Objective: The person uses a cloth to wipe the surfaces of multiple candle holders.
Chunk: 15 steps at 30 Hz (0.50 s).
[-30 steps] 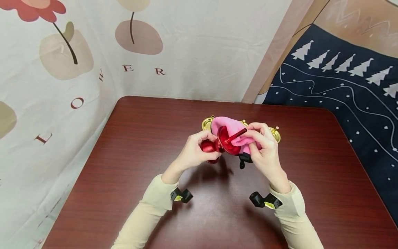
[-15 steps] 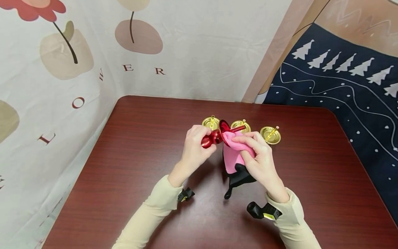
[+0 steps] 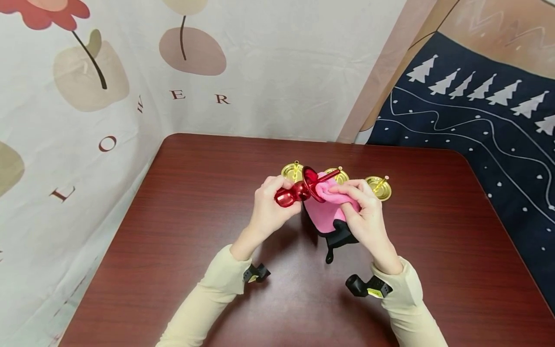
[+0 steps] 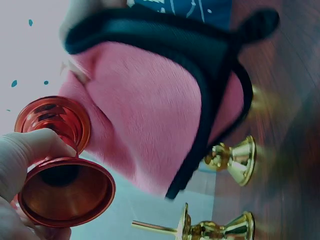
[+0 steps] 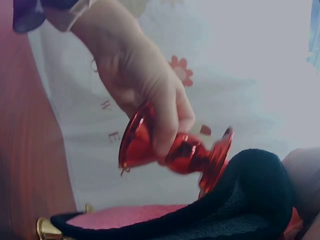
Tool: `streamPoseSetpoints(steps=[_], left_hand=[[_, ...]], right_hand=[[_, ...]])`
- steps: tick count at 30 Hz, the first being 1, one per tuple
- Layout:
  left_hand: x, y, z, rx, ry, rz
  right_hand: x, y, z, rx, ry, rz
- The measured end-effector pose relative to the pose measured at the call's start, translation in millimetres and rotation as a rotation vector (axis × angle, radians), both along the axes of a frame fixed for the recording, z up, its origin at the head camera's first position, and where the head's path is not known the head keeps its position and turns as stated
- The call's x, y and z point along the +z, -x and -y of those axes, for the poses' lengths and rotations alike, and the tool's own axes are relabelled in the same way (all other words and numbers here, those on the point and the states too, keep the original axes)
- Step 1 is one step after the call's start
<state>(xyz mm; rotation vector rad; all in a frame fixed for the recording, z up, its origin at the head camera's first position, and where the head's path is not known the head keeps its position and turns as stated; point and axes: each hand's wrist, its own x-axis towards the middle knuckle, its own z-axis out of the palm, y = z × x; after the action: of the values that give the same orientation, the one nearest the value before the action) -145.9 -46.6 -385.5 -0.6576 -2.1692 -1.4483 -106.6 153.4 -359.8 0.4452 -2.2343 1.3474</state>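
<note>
My left hand (image 3: 270, 205) grips a shiny red candlestick (image 3: 299, 193) by its base and lower stem. It is tilted on its side above the table, its dish and thin spike directed right. With thumb and fingers, my right hand (image 3: 368, 217) pinches a pink cloth (image 3: 323, 214) with black trim against the dish, beside the spike. The rest of the cloth hangs down toward me. In the left wrist view, the candlestick's hollow base (image 4: 67, 195) faces the camera. The right wrist view has the cloth's black edge (image 5: 260, 190) hiding part of the dish and the spike.
Behind the hands, three gold candlesticks stand upright in a row on the brown table (image 3: 195, 217): a left one (image 3: 291, 172), a middle one (image 3: 344, 176) partly covered, and a right one (image 3: 379, 189). Patterned curtains (image 3: 282, 72) hang beyond the table's far edge.
The cloth was bunched higher, over the gold candlesticks; now it hangs lower and uncovers more of them. The red candlestick has turned, its base now swung up toward the left.
</note>
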Motion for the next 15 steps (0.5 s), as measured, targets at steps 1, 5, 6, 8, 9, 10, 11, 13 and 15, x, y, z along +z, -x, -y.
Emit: streamPoseSetpoints(steps=[1, 5, 6, 8, 9, 10, 11, 13, 15], left_hand=[[0.5, -0.5, 0, -0.007, -0.013, 0.032], [3.0, -2.5, 0, -0.023, -0.062, 0.139], [3.6, -3.0, 0, -0.022, -0.073, 0.155], [5.0, -3.7, -1, -0.009, -0.092, 0.175], [5.4, -3.8, -2, 0.001, -0.098, 0.177], [5.6, -3.9, -3, 0.014, -0.100, 0.176], [5.7, -4.1, -4, 0.029, -0.099, 0.173], [5.1, -4.2, -7, 0.054, -0.090, 0.162], [3.9, -4.6, -11, 0.068, -0.072, 0.158]], right_hand=[[-1.1, 1.6, -1, -0.009, 0.014, 0.013], [-4.8, 6.8, -4, -0.028, 0.147, 0.155], [-6.0, 7.5, -3, -0.024, 0.216, 0.216], [-7.7, 7.9, -1, -0.004, 0.391, 0.351], [-8.7, 7.8, 1, 0.011, 0.488, 0.413], [-9.5, 7.2, 3, 0.029, 0.586, 0.476], [-10.2, 6.4, 6, 0.054, 0.678, 0.534], [-11.8, 4.5, 12, 0.117, 0.831, 0.637], [-13.2, 3.0, 17, 0.190, 0.947, 0.716]])
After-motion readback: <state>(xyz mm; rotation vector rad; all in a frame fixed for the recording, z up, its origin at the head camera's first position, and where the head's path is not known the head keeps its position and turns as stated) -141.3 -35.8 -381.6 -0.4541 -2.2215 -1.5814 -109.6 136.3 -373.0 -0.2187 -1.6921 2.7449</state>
